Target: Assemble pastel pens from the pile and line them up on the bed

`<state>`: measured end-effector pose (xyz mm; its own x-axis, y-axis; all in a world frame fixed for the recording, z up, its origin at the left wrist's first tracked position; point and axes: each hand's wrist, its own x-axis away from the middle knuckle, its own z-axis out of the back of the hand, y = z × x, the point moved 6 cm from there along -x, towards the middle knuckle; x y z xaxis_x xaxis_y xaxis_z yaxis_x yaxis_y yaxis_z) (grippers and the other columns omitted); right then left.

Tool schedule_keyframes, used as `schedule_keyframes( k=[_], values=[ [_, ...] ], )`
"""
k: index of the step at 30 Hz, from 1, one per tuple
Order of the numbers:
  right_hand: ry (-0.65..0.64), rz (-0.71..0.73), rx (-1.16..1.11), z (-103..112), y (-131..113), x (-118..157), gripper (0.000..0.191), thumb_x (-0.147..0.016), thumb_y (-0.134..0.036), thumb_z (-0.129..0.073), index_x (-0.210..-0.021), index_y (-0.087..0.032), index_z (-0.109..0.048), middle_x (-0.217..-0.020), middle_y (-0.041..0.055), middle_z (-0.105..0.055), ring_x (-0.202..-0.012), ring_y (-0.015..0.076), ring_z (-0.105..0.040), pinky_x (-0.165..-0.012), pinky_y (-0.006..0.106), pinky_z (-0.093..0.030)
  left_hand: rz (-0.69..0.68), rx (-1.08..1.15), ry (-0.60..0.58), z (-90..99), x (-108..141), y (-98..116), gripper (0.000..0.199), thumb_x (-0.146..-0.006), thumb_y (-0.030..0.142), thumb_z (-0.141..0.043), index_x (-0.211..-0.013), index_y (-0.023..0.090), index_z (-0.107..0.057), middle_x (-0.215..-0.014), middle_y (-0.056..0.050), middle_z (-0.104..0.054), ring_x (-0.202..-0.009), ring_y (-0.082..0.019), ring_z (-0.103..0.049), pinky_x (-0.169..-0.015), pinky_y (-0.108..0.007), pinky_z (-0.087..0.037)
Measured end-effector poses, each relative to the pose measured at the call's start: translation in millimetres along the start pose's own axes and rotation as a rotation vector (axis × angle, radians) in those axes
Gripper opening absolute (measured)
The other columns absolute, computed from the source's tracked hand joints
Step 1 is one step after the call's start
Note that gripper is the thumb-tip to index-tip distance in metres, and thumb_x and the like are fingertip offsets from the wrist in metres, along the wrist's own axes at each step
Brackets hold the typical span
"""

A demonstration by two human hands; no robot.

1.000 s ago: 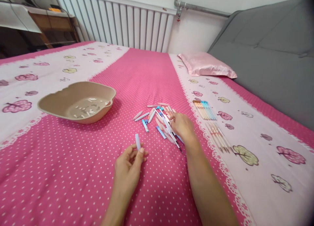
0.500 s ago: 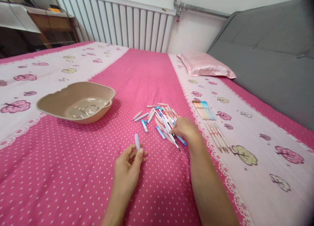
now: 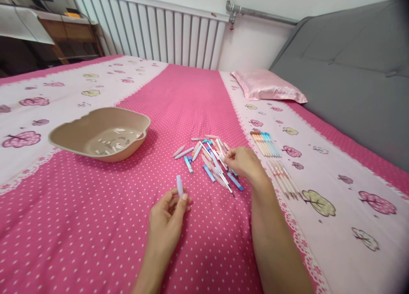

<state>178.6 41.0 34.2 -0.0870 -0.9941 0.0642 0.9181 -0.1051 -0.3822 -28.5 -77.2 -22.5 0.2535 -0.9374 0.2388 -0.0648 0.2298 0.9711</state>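
Note:
My left hand point(image 3: 168, 213) is closed around a pale lavender pen barrel point(image 3: 179, 185), which points upward above the pink bedspread. Over the right side of a loose pile of pen parts is my right hand point(image 3: 243, 162), its fingertips pinched together; what they hold, if anything, is hidden. Pink and pale blue pen barrels point(image 3: 197, 151) make up much of the pile. Thin white pen refills point(image 3: 225, 180) with dark tips lie across it. Blue pieces point(image 3: 235, 181) rest at its near edge, and a short blue-and-white tube point(image 3: 188, 164) lies to the left.
A beige basin point(image 3: 96, 153) with small white and grey bits inside stands on the left. To the right lie a row of pens with brown and blue ends point(image 3: 265, 144) and a row of pale pens point(image 3: 285, 179). Farther back is a pink pillow point(image 3: 266, 85).
My right hand has shifted slightly right and up over the pile, uncovering more of the refills and blue pieces. The left hand keeps its hold on the pen barrel, almost unmoved.

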Motion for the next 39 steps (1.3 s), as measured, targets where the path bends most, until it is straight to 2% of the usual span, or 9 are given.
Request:
schedule_keyframes(
  k=[2, 5, 7, 10, 13, 17, 22, 30, 39],
  values=[
    [0.004, 0.111, -0.279, 4.8, -10.3, 4.5, 0.011, -0.077, -0.022, -0.057, -0.069, -0.017, -0.063, -0.071, 0.0045, -0.068, -0.07, 0.0172, -0.065, -0.064, 0.026, -0.046, -0.009, -0.003, -0.011, -0.2, 0.2, -1.1, 0.045, -0.069, 0.046, -0.068, -0.097, 0.011, -0.064, -0.08, -0.007, -0.07, -0.072, -0.017, -0.065, -0.071, -0.029, -0.051],
    [-0.114, 0.234, -0.736, 6.4, -31.8, 16.4, 0.006, -0.079, -0.021, -0.057, -0.081, -0.015, -0.057, -0.073, 0.0024, -0.066, -0.064, 0.0119, -0.063, -0.063, 0.024, -0.048, -0.04, -0.026, -0.036, -1.7, 0.4, -1.7, 0.041, -0.072, 0.042, -0.067, -0.098, 0.012, -0.065, -0.079, -0.006, -0.07, -0.071, -0.016, -0.064, -0.07, -0.028, -0.05],
    [-0.183, 0.289, -0.926, 7.7, -46.6, 26.5, 0.016, -0.079, -0.022, -0.06, -0.092, -0.015, -0.054, -0.073, 0.0005, -0.064, -0.062, 0.0109, -0.062, -0.063, 0.024, -0.049, -0.064, -0.051, -0.061, -3.6, 0.6, -1.6, 0.038, -0.073, 0.04, -0.067, -0.099, 0.012, -0.067, -0.08, -0.006, -0.07, -0.07, -0.016, -0.063, -0.067, -0.027, -0.049],
    [-0.245, 0.373, -1.047, 10.1, -64.3, 40.4, 0.042, -0.079, -0.021, -0.063, -0.118, -0.017, -0.047, -0.074, -0.0018, -0.064, -0.063, 0.0109, -0.063, -0.063, 0.025, -0.051, -0.087, -0.091, -0.104, -6.2, 1.2, -1.3, 0.037, -0.074, 0.039, -0.066, -0.101, 0.013, -0.068, -0.083, -0.006, -0.07, -0.071, -0.016, -0.062, -0.066, -0.026, -0.048],
    [-0.29, 0.498, -1.08, 11.1, -75.3, 49.2, 0.069, -0.081, -0.018, -0.06, -0.141, -0.026, -0.027, -0.08, -0.0023, -0.064, -0.065, 0.0116, -0.063, -0.065, 0.027, -0.053, -0.111, -0.124, -0.133, -7.5, 2.5, 0.0, 0.039, -0.076, 0.039, -0.065, -0.105, 0.013, -0.068, -0.086, -0.007, -0.071, -0.074, -0.016, -0.062, -0.068, -0.027, -0.048],
    [-0.299, 0.599, -1.052, 8.6, -78.8, 51.2, 0.082, -0.083, -0.016, -0.059, -0.147, -0.034, -0.011, -0.077, -0.0028, -0.063, -0.067, 0.0134, -0.063, -0.066, 0.03, -0.054, -0.147, -0.164, -0.165, -9.7, 4.5, 2.5, 0.039, -0.077, 0.039, -0.064, -0.105, 0.012, -0.068, -0.087, -0.008, -0.071, -0.076, -0.018, -0.063, -0.07, -0.028, -0.048],
    [-0.291, 0.627, -0.974, 6.4, -79.2, 51.3, 0.078, -0.082, -0.016, -0.059, -0.146, -0.033, -0.019, -0.077, -0.0023, -0.063, -0.067, 0.0135, -0.063, -0.066, 0.031, -0.055, -0.16, -0.192, -0.177, -11.0, 4.6, 2.7, 0.036, -0.078, 0.041, -0.062, -0.1, 0.013, -0.069, -0.087, -0.008, -0.071, -0.077, -0.019, -0.063, -0.071, -0.029, -0.048],
    [-0.227, 0.611, -0.972, 9.9, -78.6, 51.4, 0.076, -0.083, -0.018, -0.059, -0.145, -0.033, -0.019, -0.077, -0.0025, -0.062, -0.067, 0.0137, -0.063, -0.066, 0.03, -0.055, -0.158, -0.194, -0.186, -12.0, 4.5, 3.4, 0.036, -0.078, 0.04, -0.062, -0.099, 0.013, -0.07, -0.085, -0.008, -0.071, -0.077, -0.02, -0.063, -0.071, -0.03, -0.048],
    [-0.256, 0.639, -0.877, 6.7, -80.2, 52.3, 0.061, -0.077, -0.013, -0.062, -0.132, -0.029, -0.041, -0.082, -0.0025, -0.063, -0.067, 0.0105, -0.06, -0.061, 0.024, -0.049, -0.14, -0.141, -0.187, -12.5, 5.4, 3.6, 0.036, -0.077, 0.039, -0.063, -0.099, 0.011, -0.069, -0.084, -0.008, -0.071, -0.074, -0.018, -0.062, -0.067, -0.028, -0.047]
  ],
)
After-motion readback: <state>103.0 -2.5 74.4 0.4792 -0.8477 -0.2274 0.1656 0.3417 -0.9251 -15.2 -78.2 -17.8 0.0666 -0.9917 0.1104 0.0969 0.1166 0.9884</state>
